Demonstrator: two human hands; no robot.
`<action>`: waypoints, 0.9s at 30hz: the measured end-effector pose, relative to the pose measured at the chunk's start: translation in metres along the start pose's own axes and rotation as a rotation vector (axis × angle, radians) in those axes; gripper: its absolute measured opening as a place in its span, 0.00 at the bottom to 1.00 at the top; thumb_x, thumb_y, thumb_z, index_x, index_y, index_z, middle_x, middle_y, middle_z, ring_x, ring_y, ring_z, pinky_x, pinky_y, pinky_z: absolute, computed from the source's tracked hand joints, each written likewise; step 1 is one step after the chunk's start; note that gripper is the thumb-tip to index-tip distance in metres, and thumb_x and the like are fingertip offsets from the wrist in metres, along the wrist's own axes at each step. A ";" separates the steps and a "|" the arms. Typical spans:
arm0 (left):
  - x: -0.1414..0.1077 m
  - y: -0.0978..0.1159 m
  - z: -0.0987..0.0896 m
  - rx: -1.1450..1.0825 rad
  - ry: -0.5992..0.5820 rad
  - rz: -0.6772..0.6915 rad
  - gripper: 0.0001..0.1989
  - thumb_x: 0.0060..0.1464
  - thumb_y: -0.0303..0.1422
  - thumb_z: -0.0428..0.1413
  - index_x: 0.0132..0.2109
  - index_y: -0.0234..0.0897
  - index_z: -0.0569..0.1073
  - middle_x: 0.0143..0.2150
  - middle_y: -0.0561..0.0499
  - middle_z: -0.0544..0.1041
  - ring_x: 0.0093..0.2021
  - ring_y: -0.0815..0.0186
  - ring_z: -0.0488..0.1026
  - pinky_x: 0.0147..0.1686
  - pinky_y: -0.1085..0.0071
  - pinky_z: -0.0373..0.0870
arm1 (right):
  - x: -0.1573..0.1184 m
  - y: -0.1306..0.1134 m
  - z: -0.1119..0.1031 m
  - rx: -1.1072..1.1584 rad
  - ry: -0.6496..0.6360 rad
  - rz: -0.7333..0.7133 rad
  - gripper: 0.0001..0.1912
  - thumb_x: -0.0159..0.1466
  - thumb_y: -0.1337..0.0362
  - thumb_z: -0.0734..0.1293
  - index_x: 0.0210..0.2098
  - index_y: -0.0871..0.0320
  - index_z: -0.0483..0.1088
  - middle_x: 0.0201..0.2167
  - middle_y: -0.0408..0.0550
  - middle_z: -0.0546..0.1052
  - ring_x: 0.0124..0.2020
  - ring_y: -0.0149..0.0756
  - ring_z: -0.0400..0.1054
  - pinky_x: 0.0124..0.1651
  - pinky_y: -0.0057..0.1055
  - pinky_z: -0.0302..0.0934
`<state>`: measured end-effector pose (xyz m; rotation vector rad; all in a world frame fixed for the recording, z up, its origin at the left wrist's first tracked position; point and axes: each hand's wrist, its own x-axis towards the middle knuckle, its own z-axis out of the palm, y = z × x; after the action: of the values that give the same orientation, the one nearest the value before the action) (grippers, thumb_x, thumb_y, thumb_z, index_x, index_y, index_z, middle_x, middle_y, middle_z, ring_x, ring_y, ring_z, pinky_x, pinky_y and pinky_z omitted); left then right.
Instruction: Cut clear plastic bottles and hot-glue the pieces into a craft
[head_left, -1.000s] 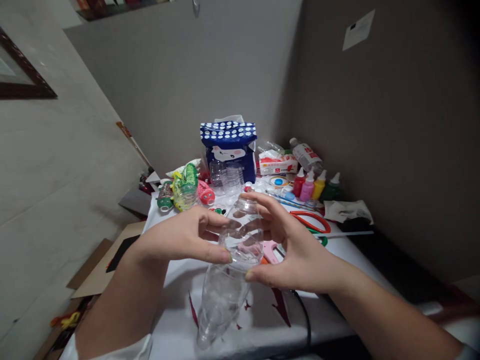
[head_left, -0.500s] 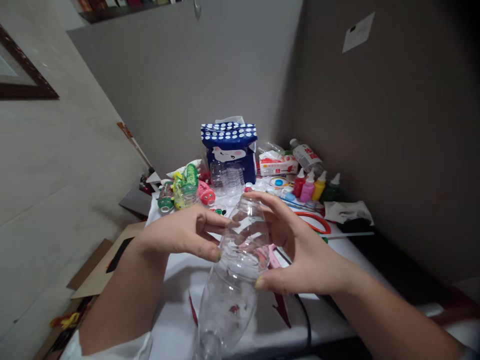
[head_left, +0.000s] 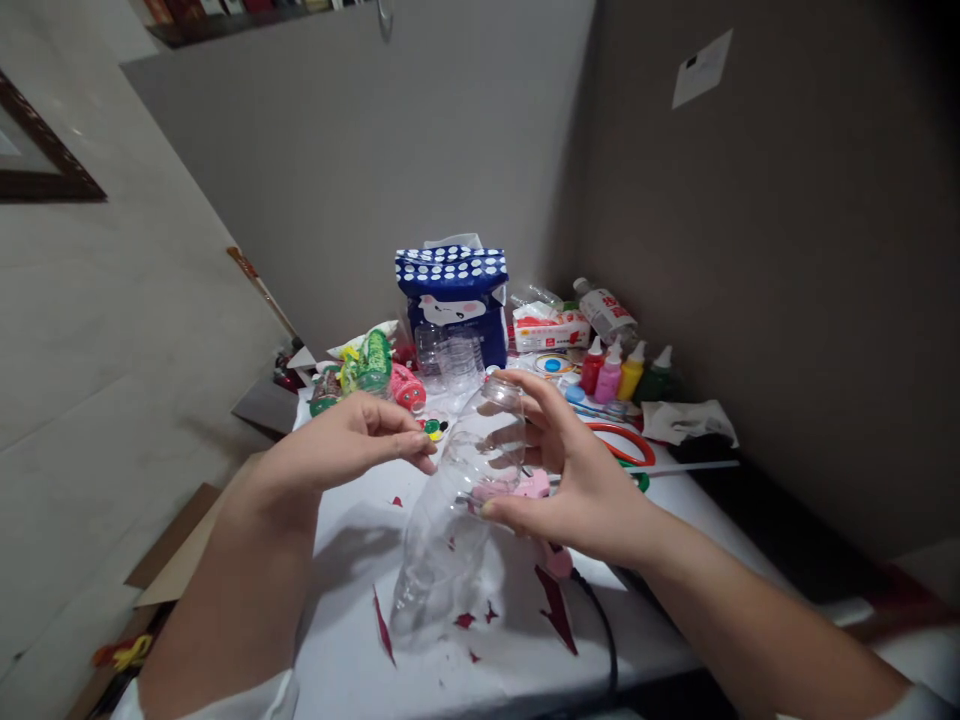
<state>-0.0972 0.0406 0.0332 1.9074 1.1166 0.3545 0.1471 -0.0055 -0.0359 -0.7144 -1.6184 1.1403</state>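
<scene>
A clear plastic bottle shape [head_left: 442, 530], with a ridged upper part and a wider lower part, hangs tilted over the table. My right hand [head_left: 562, 470] is closed round its upper part, thumb on the near side and fingers at the top and behind. Left of the bottle is my left hand [head_left: 367, 440], thumb and forefinger pinched together at the bottle's edge. Whether anything is between these fingertips, or whether they touch the plastic, I cannot make out. Behind the bottle lies a pink tool [head_left: 532, 483] with a black cord [head_left: 609, 620], partly hidden.
Dark red scraps [head_left: 556, 612] lie on the white tabletop [head_left: 360, 580]. At the back stand a blue tissue pack [head_left: 454, 290], clear plastic pieces [head_left: 457, 365] and several paint bottles [head_left: 609, 372]. Painted green and red bottles [head_left: 373, 360] are at left, an orange ring [head_left: 626, 440] at right.
My left hand has come away from the bottle's side, its fingers drawn into a pinch. The bottle, in my right hand, has shifted slightly left and its lower end has swung up and away.
</scene>
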 end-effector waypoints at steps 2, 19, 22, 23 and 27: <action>0.001 0.001 0.004 -0.013 0.075 0.001 0.17 0.55 0.47 0.58 0.30 0.37 0.78 0.31 0.49 0.82 0.35 0.65 0.77 0.39 0.72 0.70 | 0.001 0.002 0.002 -0.045 0.035 -0.012 0.49 0.50 0.69 0.77 0.63 0.40 0.51 0.57 0.48 0.64 0.48 0.40 0.69 0.50 0.41 0.70; 0.006 0.022 0.057 0.141 0.204 0.165 0.21 0.60 0.49 0.52 0.50 0.39 0.75 0.49 0.48 0.78 0.50 0.57 0.74 0.52 0.64 0.68 | -0.001 0.008 0.003 -0.400 0.178 -0.262 0.49 0.54 0.68 0.72 0.69 0.47 0.46 0.66 0.50 0.57 0.49 0.39 0.66 0.50 0.38 0.70; 0.006 0.025 0.062 0.126 0.171 0.128 0.20 0.56 0.45 0.59 0.53 0.41 0.74 0.53 0.49 0.77 0.54 0.56 0.72 0.56 0.63 0.66 | -0.002 0.008 0.003 -0.441 0.173 -0.280 0.52 0.53 0.70 0.71 0.70 0.48 0.43 0.68 0.51 0.55 0.48 0.39 0.66 0.50 0.38 0.69; 0.005 0.026 0.062 0.122 0.151 0.116 0.19 0.56 0.44 0.59 0.52 0.41 0.74 0.52 0.50 0.78 0.54 0.56 0.72 0.56 0.63 0.66 | -0.002 0.008 0.004 -0.448 0.168 -0.275 0.53 0.53 0.71 0.70 0.71 0.49 0.42 0.67 0.52 0.56 0.47 0.38 0.66 0.50 0.38 0.69; 0.005 0.025 0.056 0.035 0.029 0.100 0.17 0.58 0.43 0.58 0.50 0.39 0.76 0.48 0.50 0.80 0.50 0.57 0.75 0.52 0.64 0.69 | -0.002 0.007 0.003 -0.447 0.140 -0.275 0.52 0.53 0.68 0.71 0.71 0.49 0.42 0.63 0.52 0.61 0.44 0.38 0.66 0.48 0.39 0.70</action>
<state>-0.0460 0.0092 0.0202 1.9993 1.0549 0.4210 0.1442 -0.0057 -0.0433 -0.8026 -1.8038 0.5227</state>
